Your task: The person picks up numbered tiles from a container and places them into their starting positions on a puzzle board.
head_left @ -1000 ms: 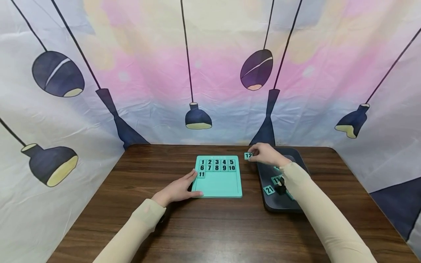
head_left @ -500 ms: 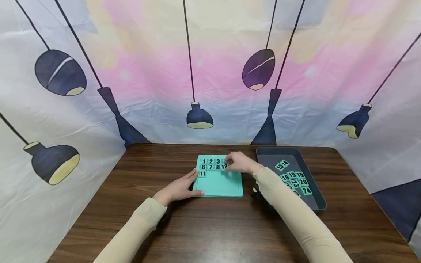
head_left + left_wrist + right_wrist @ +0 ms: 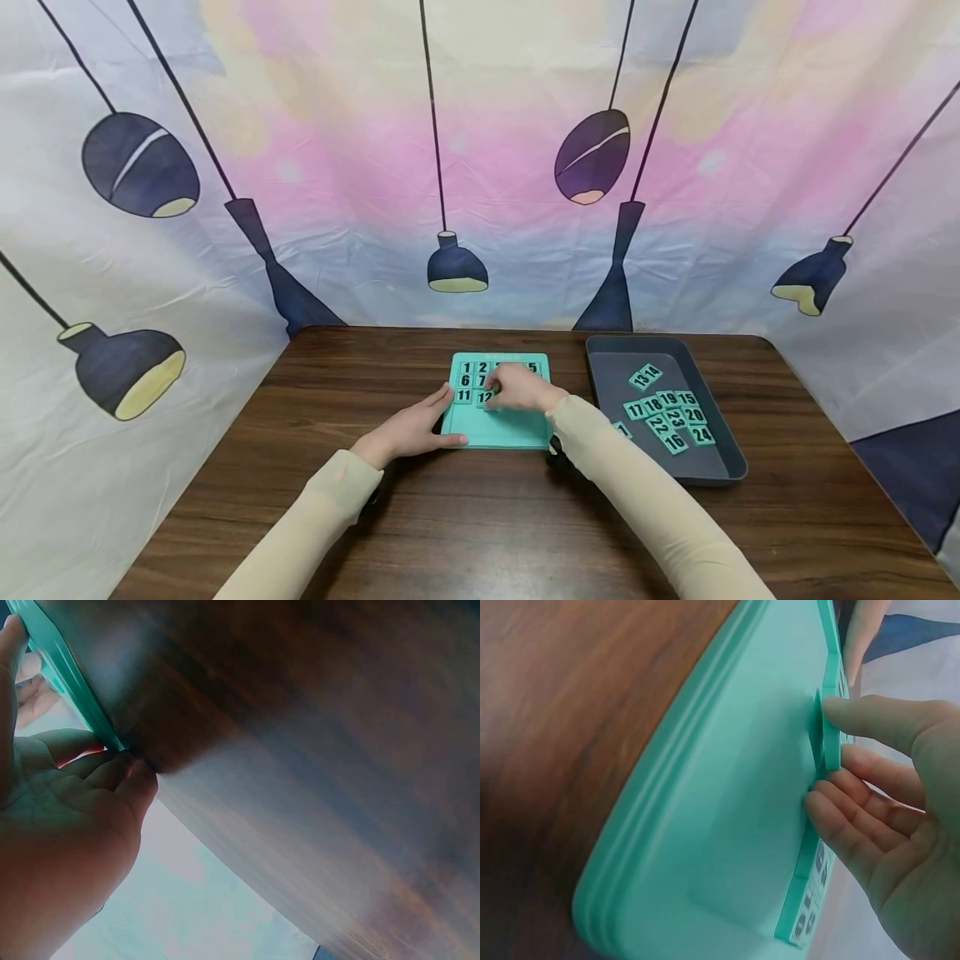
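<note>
A turquoise number puzzle board lies on the table, with number tiles in rows at its far side. My left hand holds the board at its left edge, thumb over the near left corner. In the left wrist view, curled fingers meet the board's edge. My right hand pinches the 12 tile between thumb and fingers, beside the 11 tile. The right wrist view shows this tile tilted at the row's edge. My right hand hides part of the upper rows.
A dark grey tray stands right of the board. Several loose tiles lie in it, among them the 13 tile, the 16 tile and the 24 tile. Behind the wooden table hangs a lamp-patterned cloth.
My right hand has carried the 12 tile from beside the tray leftward over the board, down to the spot beside 11. The left hand keeps its hold on the board.
</note>
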Demonstrator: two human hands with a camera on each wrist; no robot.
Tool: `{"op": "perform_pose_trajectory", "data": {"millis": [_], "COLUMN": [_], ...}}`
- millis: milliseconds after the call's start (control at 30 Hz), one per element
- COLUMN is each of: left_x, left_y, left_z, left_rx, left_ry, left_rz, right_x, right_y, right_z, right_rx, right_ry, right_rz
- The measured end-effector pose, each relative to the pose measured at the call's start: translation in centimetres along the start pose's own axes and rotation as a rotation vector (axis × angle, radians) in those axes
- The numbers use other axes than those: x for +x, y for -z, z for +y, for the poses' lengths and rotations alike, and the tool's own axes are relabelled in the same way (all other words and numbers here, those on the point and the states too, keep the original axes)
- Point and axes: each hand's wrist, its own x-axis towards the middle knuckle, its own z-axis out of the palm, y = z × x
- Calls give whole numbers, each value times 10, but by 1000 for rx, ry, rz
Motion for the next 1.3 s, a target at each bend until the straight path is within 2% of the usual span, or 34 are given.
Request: {"op": "perform_pose_trajectory", "data": {"millis": [467, 667, 900, 1133, 1300], "left_x": [0, 0, 1, 0, -1], "left_y": [1, 0, -1, 2, 2], "left_z": [-1, 0, -1, 1, 3], "left_rx": [7, 5, 5, -3, -3], "left_ry": [-3, 0, 5, -13, -3], "left_rz": [3, -1, 8, 5, 5], "right_x": [6, 0, -12, -35, -54], "right_y": [-7, 0, 34, 81, 103], "right_z": [-10, -7, 11, 35, 55], "right_rx": [-58, -16, 54, 32, 20], "right_ry": [-6, 7, -48, -71, -63], "right_rz": [44, 35, 80, 149, 188]}}
